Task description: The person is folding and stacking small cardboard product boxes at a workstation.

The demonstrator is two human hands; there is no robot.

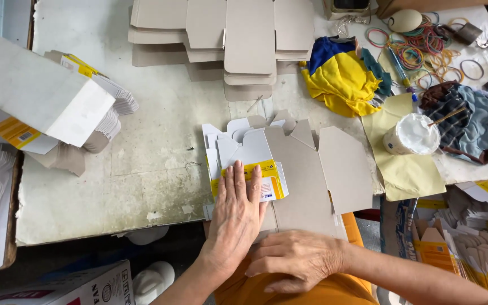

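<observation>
The left hand point(235, 217) lay flat, fingers together and straight, palm down on a folded carton point(255, 169) at the near edge of the table point(142, 164); it pressed rather than gripped, closed on nothing. The carton was white with a yellow band, and it sat on top of a small stack of the same blanks, whose grey undersides spread out to the right. The right hand point(297, 260) rested just beside the left wrist, at the near edge, fingers loosely curled over the grey card; it clasped nothing that could be seen.

Towards the far edge lay a pile of grey blanks point(230, 39). Near the left edge a white box point(40, 93) leaned over a stack of folded cartons point(111, 110). To the right of the grey pile sat a blue and yellow cloth point(340, 76), and beyond it, at the far right corner, a heap of rubber bands point(425, 53). A white glue pot point(410, 135) with a stick in it stood on a yellow sheet point(405, 169) near the right edge, touching a dark checked cloth point(470, 121).
</observation>
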